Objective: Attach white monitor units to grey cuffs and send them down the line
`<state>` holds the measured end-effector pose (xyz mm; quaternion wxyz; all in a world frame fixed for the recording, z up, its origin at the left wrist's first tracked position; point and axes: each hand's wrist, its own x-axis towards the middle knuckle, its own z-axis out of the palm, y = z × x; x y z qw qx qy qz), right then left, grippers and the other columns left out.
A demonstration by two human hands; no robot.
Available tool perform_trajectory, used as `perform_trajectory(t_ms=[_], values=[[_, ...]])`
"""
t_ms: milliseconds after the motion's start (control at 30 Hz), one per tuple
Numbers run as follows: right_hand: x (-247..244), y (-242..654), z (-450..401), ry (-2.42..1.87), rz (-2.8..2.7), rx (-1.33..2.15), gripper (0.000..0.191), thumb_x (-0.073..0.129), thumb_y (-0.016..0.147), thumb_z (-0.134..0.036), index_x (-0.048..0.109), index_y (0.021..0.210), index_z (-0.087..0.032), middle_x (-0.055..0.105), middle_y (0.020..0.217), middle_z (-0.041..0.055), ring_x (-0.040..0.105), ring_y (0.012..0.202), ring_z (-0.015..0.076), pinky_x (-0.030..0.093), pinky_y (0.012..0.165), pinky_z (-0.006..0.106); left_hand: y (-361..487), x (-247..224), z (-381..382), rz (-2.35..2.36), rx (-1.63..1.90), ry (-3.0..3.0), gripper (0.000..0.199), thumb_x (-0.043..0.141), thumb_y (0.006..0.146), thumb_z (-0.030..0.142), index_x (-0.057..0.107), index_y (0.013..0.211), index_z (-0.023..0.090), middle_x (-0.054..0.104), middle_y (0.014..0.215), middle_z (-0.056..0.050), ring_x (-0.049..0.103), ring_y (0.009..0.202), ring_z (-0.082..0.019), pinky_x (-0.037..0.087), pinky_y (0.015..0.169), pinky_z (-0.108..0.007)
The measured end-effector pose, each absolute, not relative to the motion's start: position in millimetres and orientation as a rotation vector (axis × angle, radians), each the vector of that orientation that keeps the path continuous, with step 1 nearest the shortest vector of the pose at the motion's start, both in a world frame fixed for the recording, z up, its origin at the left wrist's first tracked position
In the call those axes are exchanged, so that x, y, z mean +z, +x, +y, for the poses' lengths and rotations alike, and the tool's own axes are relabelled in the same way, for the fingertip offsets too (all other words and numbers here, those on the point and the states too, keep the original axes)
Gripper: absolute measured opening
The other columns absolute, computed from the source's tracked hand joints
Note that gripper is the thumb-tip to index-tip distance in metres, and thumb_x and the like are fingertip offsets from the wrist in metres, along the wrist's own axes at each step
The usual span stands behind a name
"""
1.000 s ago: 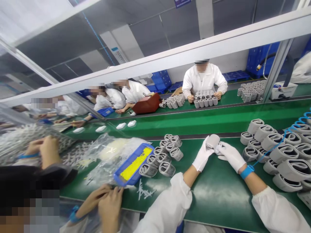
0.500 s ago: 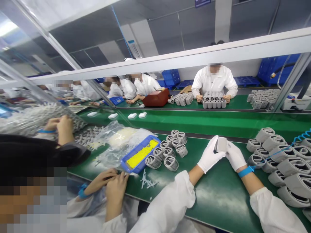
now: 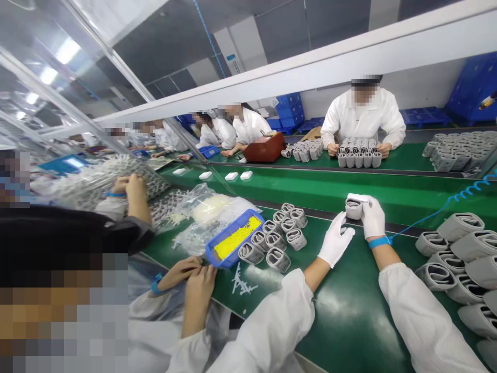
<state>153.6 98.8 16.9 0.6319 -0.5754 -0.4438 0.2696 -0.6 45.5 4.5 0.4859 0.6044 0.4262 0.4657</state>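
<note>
A grey rolled cuff [image 3: 353, 209] with a white piece along its top is held in my gloved right hand [image 3: 373, 217], over the near edge of the green conveyor [image 3: 303, 189]. Just left of it and lower, my gloved left hand [image 3: 336, 241] is apart from the cuff, fingers spread and holding nothing. Several similar grey rolls [image 3: 275, 241] stand upright on the green table [image 3: 349, 305] to the left. A larger stack of grey rolls [image 3: 462, 259] is at the right. A blue wristband circles my right wrist.
A blue tray [image 3: 212, 255] of yellow pieces, plastic bags [image 3: 202, 207] and pale strips [image 3: 243, 282] lie left. A neighbour's hands [image 3: 198, 280] are near the tray. Across the conveyor, a person [image 3: 363, 122] handles grey rolls. A blue coiled cord [image 3: 458, 197] hangs right.
My right hand has moved the grey roll forward to the conveyor edge, and the roll has turned. My left hand has let go of it. The camera view has shifted.
</note>
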Motion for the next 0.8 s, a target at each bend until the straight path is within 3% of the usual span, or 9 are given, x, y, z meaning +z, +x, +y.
perform_trajectory(t_ms=[100,200,367,533,667,800], values=[[12,155,118,-1.363,-1.08,0.487,0.047,0.049,0.097,-0.042,0.074,0.127,-0.015,0.067,0.14,0.0178,0.058,0.136,0.0312,0.038,0.126,0.049,0,0,49,1.055,1.131,1.475,0.064,0.068,0.093,0.024,0.054,0.156,0.023,0.046,0.166,-0.015,0.052,0.15,-0.034,0.053,0.118,-0.049],[6,152,132,-1.379,-1.192,0.417,0.045,0.048,0.097,-0.033,0.077,0.127,-0.017,0.063,0.148,0.0164,0.05,0.146,0.0301,0.03,0.131,0.048,-1,-2,50,1.052,1.13,1.477,0.064,0.067,0.094,0.026,0.052,0.156,0.022,0.047,0.166,-0.016,0.052,0.15,-0.034,0.054,0.116,-0.048],[-3,148,141,-1.427,-1.256,0.364,0.05,0.043,0.1,-0.027,0.073,0.138,-0.014,0.054,0.161,0.0181,0.046,0.151,0.0325,0.032,0.129,0.053,-6,-2,50,1.03,1.135,1.482,0.055,0.063,0.099,0.03,0.055,0.153,0.02,0.055,0.16,-0.015,0.056,0.147,-0.031,0.047,0.123,-0.051],[1,146,130,-1.485,-1.218,0.293,0.054,0.041,0.102,-0.029,0.068,0.144,-0.008,0.044,0.168,0.0217,0.043,0.155,0.0327,0.025,0.133,0.05,-8,-1,53,0.995,1.158,1.442,0.057,0.067,0.099,0.04,0.057,0.152,0.02,0.058,0.157,-0.016,0.055,0.148,-0.033,0.041,0.127,-0.053],[9,142,108,-1.491,-1.199,0.254,0.054,0.041,0.102,-0.028,0.063,0.147,-0.008,0.048,0.165,0.021,0.039,0.157,0.0302,0.023,0.135,0.048,-10,-4,57,0.975,1.156,1.437,0.057,0.066,0.1,0.038,0.056,0.153,0.02,0.057,0.158,-0.016,0.055,0.148,-0.032,0.039,0.129,-0.053],[17,133,76,-1.455,-1.183,0.246,0.052,0.041,0.1,-0.025,0.062,0.146,-0.012,0.056,0.158,0.0177,0.044,0.153,0.028,0.027,0.134,0.05,-8,-2,56,1.011,1.085,1.699,0.044,0.062,0.102,0.027,0.064,0.145,0.021,0.064,0.151,-0.014,0.062,0.139,-0.028,0.043,0.127,-0.051]])
